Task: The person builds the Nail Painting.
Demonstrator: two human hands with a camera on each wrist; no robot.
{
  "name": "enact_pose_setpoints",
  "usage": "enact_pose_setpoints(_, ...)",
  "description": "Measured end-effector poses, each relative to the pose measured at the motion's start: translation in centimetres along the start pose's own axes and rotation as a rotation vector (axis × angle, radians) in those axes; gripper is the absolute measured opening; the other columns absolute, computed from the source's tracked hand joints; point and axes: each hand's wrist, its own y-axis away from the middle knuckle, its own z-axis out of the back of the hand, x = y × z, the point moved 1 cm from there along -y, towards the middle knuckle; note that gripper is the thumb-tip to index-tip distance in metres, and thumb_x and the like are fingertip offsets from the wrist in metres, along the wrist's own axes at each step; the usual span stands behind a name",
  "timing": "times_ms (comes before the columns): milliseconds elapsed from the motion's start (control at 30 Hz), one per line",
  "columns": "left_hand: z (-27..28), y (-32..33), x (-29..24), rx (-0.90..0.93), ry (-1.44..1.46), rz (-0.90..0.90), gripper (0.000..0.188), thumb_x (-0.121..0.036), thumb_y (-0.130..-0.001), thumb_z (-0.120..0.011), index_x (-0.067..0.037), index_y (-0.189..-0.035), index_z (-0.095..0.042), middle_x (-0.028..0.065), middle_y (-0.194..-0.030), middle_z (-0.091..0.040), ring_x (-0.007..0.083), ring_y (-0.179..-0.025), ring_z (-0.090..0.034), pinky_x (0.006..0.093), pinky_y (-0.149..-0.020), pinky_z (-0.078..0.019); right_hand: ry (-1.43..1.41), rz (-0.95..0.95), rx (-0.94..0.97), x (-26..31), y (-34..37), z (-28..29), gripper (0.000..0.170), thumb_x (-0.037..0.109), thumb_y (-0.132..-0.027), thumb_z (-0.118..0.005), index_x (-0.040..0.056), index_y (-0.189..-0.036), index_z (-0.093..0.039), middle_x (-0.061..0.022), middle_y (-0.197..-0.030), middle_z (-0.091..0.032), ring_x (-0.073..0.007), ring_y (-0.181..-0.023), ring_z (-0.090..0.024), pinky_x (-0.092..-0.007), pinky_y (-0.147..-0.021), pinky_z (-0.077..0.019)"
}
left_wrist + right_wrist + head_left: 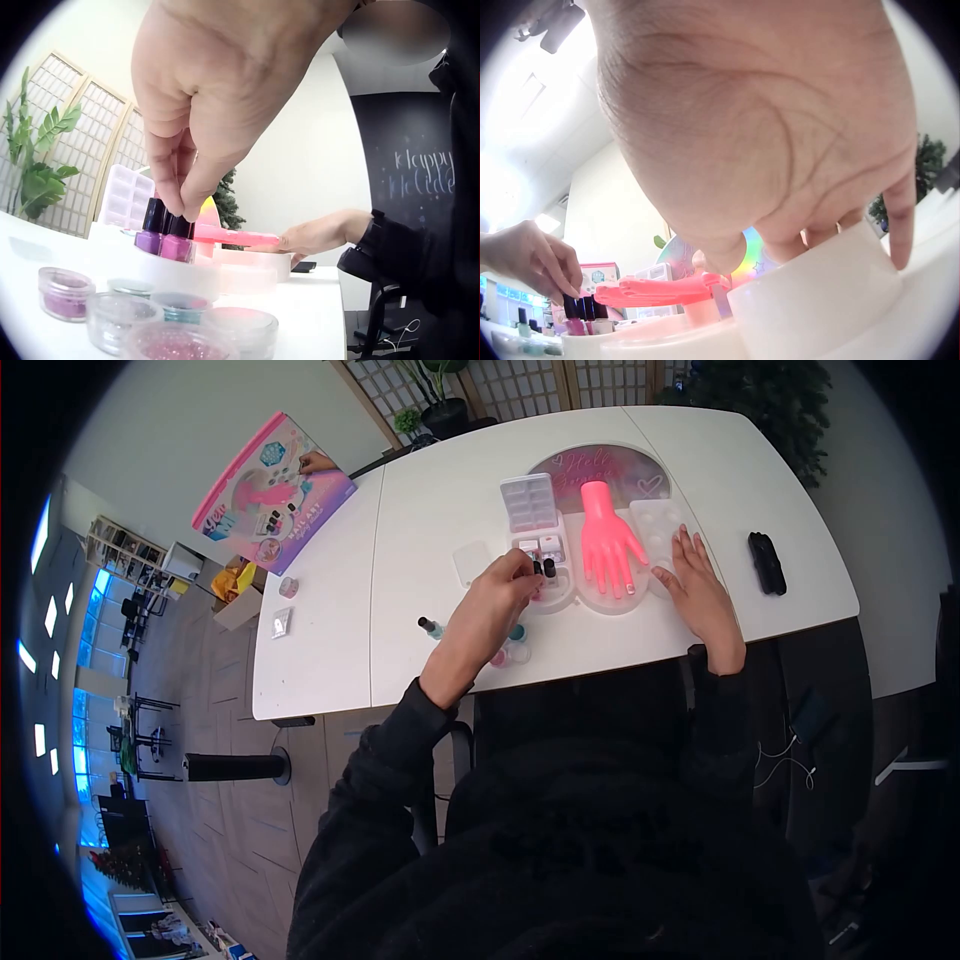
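In the left wrist view my left hand (217,112) reaches down and pinches the black cap of a pink nail polish bottle (178,247). A purple nail polish bottle (148,241) stands right beside it, both in the round holder at the left of a white tray (612,605). A bright pink model hand (607,538) lies palm down in the middle of that tray, fingers towards me. My right hand (706,598) rests on the tray's right side, its fingers straight and spread, the thumb close to the model hand. From the right wrist view its palm covers much of the scene.
Several glitter jars (66,295) stand in front of the tray. A teal polish bottle (432,628) is left of my left wrist. An open compartment case (529,503) sits behind the bottles. The kit box (275,495) stands far left; a black case (767,563) lies at right.
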Motion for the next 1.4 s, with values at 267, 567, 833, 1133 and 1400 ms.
enact_pose_setpoints(267,7.0,2.0,-0.7,-0.007,-0.160,0.248,0.023,-0.001,-0.084,-0.076,-0.006,-0.107,-0.075,0.0093,-0.095,-0.067,0.0258,-0.080,-0.069,0.0352,-0.072,-0.0576,-0.002,0.020,0.018,-0.2,-0.1,-0.2,0.074,0.052,-0.106,-0.046,-0.0002,-0.157,-0.034,-0.0152,-0.168,-0.026,-0.0330,-0.157,-0.020,-0.0406,-0.122,-0.0320)
enact_pose_setpoints(567,7.7,8.0,5.0,0.006,-0.127,0.470,0.021,0.002,-0.077,-0.081,0.003,-0.097,-0.075,0.0148,-0.094,-0.071,0.0277,-0.079,-0.072,0.0355,-0.070,-0.0575,0.007,0.013,0.017,-0.4,-0.1,-0.4,0.075,0.051,-0.106,-0.046,-0.0016,-0.158,-0.033,-0.0150,-0.168,-0.026,-0.0326,-0.157,-0.019,-0.0394,-0.124,-0.0277)
enact_pose_setpoints(833,8.3,1.6,-1.8,-0.096,0.111,0.261,0.015,0.006,-0.083,-0.077,0.005,-0.098,-0.073,0.0119,-0.095,-0.072,0.0203,-0.086,-0.073,0.0303,-0.078,-0.0632,0.022,0.008,-0.010,-0.4,-0.2,-0.6,0.073,0.051,-0.105,-0.048,0.0009,-0.157,-0.035,-0.0121,-0.169,-0.027,-0.0307,-0.157,-0.021,-0.0414,-0.119,-0.0371)
enact_pose_setpoints(1133,1.3,-2.4,-1.4,0.034,0.159,0.065,0.018,0.007,-0.081,-0.078,0.004,-0.098,-0.072,0.0124,-0.098,-0.070,0.0230,-0.080,-0.072,0.0320,-0.072,-0.0600,0.032,0.021,-0.046,-0.6,-0.1,-0.9,0.072,0.052,-0.105,-0.049,0.0009,-0.155,-0.040,-0.0110,-0.168,-0.028,-0.0292,-0.156,-0.023,-0.0426,-0.112,-0.0456)
enact_pose_setpoints(1400,-0.1,-2.0,-0.1,0.005,-0.066,-0.094,0.022,0.005,-0.077,-0.080,0.001,-0.097,-0.073,0.0115,-0.104,-0.067,0.0298,-0.095,-0.066,0.0391,-0.080,-0.0571,0.054,0.017,-0.041,-0.2,0.0,-0.6,0.073,0.053,-0.104,-0.049,0.0015,-0.155,-0.040,-0.0102,-0.168,-0.028,-0.0295,-0.156,-0.024,-0.0437,-0.110,-0.0473)
